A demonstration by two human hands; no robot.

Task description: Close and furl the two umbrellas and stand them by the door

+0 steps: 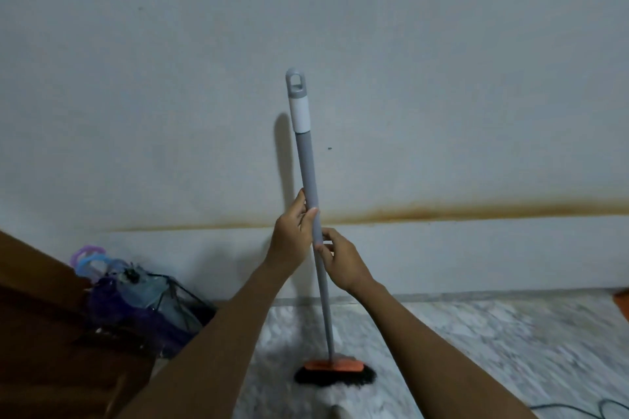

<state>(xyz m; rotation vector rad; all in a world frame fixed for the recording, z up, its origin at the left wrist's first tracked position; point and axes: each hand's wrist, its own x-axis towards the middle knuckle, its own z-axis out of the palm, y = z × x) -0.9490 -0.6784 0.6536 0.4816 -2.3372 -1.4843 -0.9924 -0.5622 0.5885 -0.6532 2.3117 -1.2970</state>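
Observation:
Two closed umbrellas [136, 296], one purple and one pale blue with looped handles, lean in the corner at lower left, between a brown wooden door [41, 333] and the wall. In the middle I hold a broom [308, 163] upright by its grey handle; its orange head with black bristles rests on the floor. My left hand [292, 231] grips the handle higher up. My right hand [340, 258] holds it just below, fingers pinching the pole.
A pale wall [442, 78] with a brown stain line fills the background. The floor [476, 350] is grey-white marble. A black cable [585, 406] lies at the bottom right. An orange object [623, 299] shows at the right edge.

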